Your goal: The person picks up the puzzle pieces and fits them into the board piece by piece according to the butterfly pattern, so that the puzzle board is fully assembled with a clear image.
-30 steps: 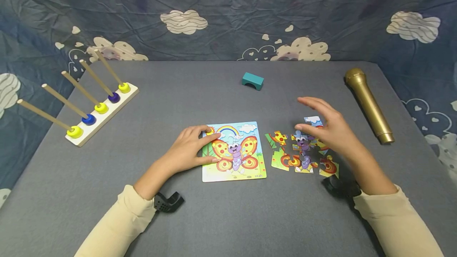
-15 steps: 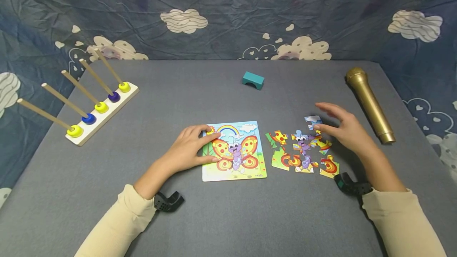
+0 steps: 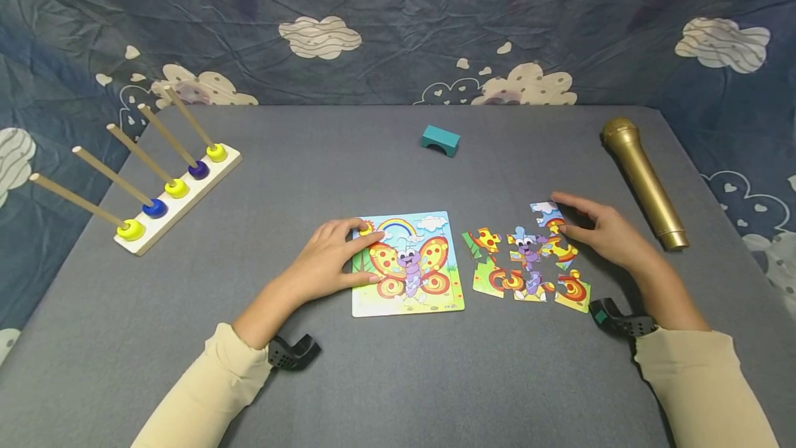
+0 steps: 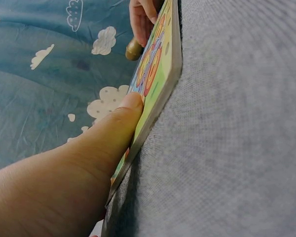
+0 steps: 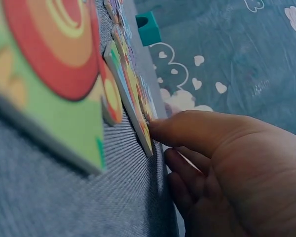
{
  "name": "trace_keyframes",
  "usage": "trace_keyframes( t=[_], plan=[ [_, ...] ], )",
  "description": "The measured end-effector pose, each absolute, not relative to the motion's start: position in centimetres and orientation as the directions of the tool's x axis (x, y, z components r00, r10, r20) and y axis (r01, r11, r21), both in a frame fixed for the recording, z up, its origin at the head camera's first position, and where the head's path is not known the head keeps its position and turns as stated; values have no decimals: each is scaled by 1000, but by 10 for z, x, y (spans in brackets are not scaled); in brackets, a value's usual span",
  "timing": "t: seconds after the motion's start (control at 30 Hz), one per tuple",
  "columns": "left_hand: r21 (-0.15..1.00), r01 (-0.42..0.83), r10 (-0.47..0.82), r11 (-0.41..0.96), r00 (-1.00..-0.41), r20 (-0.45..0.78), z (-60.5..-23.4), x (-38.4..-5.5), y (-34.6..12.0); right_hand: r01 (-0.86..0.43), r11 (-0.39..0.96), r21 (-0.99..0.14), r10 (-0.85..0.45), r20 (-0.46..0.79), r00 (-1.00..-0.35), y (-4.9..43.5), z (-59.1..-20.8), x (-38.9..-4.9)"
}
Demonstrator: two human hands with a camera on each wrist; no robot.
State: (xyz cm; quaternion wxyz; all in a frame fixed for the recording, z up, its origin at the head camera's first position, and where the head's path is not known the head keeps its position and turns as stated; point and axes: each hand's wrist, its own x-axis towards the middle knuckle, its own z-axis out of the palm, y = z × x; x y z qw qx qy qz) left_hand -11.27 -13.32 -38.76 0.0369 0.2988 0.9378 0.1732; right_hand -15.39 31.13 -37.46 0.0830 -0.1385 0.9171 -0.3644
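Observation:
In the head view, my left hand (image 3: 326,258) rests on the left side of a square butterfly puzzle board (image 3: 410,296). The left wrist view shows the thumb (image 4: 130,106) lying on the board's printed top near its edge. To the board's right, several loose jigsaw pieces form a partly spaced butterfly picture. My right hand (image 3: 612,237) is low beside the upper right cloud piece (image 3: 544,209), its index finger and thumb spread along the right side. In the right wrist view, the thumb (image 5: 165,128) touches or nearly touches a piece's edge; other fingertips are partly hidden.
A teal arch block (image 3: 441,140) lies toward the back. The gold toy microphone (image 3: 643,182) lies at the right, beyond my right hand. At the left stands a pegged wooden base (image 3: 180,209) with yellow and blue rings. A cloud-print cloth (image 3: 398,33) hangs behind the table.
My right hand has moved right and lower, from above the loose pieces to beside the cloud piece. Its index finger and thumb are closer together. The left hand and board have stayed in place.

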Motion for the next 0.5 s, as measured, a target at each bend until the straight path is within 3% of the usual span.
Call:
trace_keyframes(
  t=[0.33, 0.5],
  plan=[
    [348, 553, 574, 757, -817, 52, -389, -113, -134, -298, 726, -620, -339, 54, -939, 313, -378, -155],
    [347, 551, 574, 759, -818, 43, -389, -113, -134, -292, 754, -588, -305, 80, -949, 310, -377, -154]
  ],
)
